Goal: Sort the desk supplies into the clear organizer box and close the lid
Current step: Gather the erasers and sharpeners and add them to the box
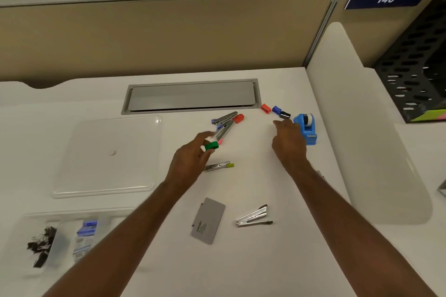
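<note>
Head view, blue tape dispenser point(307, 130) beside right hand point(288, 142)

A clear plastic organizer box point(48, 246) sits open at the white desk's near left corner, holding black binder clips point(42, 245) and blue-and-white staple boxes point(85, 236). Just beyond it lies its flat clear lid point(108, 157). Well right of it lie metal staplers point(253, 217), with coloured-ended ones point(225, 122) farther back, and a blue tape dispenser point(307, 129).

Arms: two, both bare right down to the frame's lower edge.
Sleeves: none showing.
Left hand point(190, 157): bare.
Right hand point(288, 143): bare too.
</note>
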### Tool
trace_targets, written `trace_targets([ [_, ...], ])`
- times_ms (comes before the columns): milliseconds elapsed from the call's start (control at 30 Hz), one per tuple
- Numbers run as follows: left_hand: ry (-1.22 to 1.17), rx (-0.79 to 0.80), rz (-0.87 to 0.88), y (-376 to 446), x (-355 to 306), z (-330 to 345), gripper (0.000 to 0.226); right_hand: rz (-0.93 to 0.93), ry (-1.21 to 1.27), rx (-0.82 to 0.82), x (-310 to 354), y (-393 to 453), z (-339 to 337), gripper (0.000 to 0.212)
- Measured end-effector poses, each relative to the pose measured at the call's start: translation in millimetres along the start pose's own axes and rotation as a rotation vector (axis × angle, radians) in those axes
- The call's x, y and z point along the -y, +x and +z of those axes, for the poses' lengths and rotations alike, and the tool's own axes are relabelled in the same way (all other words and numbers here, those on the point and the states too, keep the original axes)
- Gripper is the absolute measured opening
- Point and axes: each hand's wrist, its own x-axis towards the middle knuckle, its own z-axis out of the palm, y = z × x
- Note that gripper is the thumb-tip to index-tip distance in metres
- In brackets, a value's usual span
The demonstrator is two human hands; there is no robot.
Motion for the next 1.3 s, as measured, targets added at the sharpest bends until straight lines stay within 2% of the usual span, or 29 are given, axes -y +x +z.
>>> trace_targets([
  [133,0.101,-0.016,0.09,56,-16,18,0.031,-0.009,0.055,-0.029,-8,6,0,0.042],
  [333,0.292,0.098,0.21,125,-26,52,0.026,-0.019,0.109,-0.092,-17,14,5,0.037],
  [467,0.355,0.147,0.21,147,-30,72,0.021,0.005,0.141,-0.064,-15,27,10,0.031],
  [533,0.399,0.153,0.197,152,-30,79,0.018,0.052,0.201,-0.048,-11,35,7,0.03],
  [667,0.477,0.166,0.194,155,-29,88,0.016,0.003,0.25,-0.099,4,56,-4,0.026],
  [800,0.524,0.177,0.2,157,-29,91,0.016,0.06,0.222,-0.065,24,86,-15,0.041],
  [1000,0.506,0.187,0.194,159,-30,93,0.021,0.084,0.138,-0.011,41,103,-13,0.032],
  [1300,0.433,0.155,0.149,144,-18,87,0.022,0.081,0.107,-0.006,42,96,-7,0.039],
])
